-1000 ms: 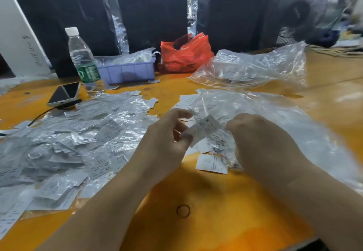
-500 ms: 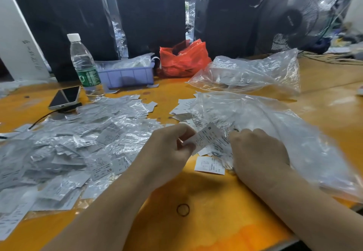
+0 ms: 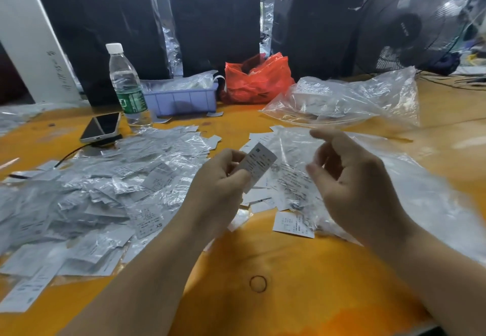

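**Left hand pinches a label, right hand hangs loose**

The left hand (image 3: 221, 185) is up off the tabletop with a small white printed paper label (image 3: 259, 163) in its grasp. Thumb and curled fingers pinch it by the lower end, and the rest of the slip stands up, tilted away toward the other hand. It is a tight grip, with the fingers folded well in.

Across from it, the right hand (image 3: 355, 185) hovers at about the same height, near the label but not touching it. Its fingers (image 3: 328, 137) are half curled and relaxed, with a clear gap between thumb and forefinger. I can see nothing held there, though the hand is blurred.

Under the right hand and spreading beyond it lies a large crumpled clear plastic bag (image 3: 420, 196), with printed slips showing through. Below the gap between the hands, a loose flat white label (image 3: 293, 225) lies on the orange table (image 3: 302, 306).

Out to the left of the left hand is a wide heap of labels in clear sleeves (image 3: 92, 191). Closer to the person than either hand, a thin rubber band ring (image 3: 258, 284) lies on the tabletop. Beyond the left hand sit a phone (image 3: 101, 126), a clear water bottle with a green wrapper (image 3: 127, 85), a lilac plastic tray (image 3: 181, 100) and a red plastic bag (image 3: 257, 80).
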